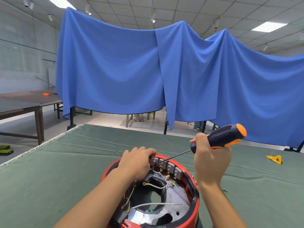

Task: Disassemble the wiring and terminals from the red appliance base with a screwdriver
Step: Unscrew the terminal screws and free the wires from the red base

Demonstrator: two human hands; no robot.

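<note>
The red appliance base (195,193) sits on the green table (57,170), close to the person. It looks hard and stiff, best held by its rim; its thin white wires (153,205) look bendy and easy to snap. The left hand (136,162) curls over the far rim. The right hand (209,159), just right of the base, grips the screwdriver (220,138), tip at the grey terminals (166,165).

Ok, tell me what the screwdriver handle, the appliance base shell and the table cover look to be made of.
Screwdriver handle: likely moulded plastic with rubbery grip, judging by the matte dotted texture, black with orange.
Red appliance base shell: probably glossy plastic; the rim shows smooth highlights.
Table cover: woven green fabric, matte, creased, with a frayed pale edge.
</note>
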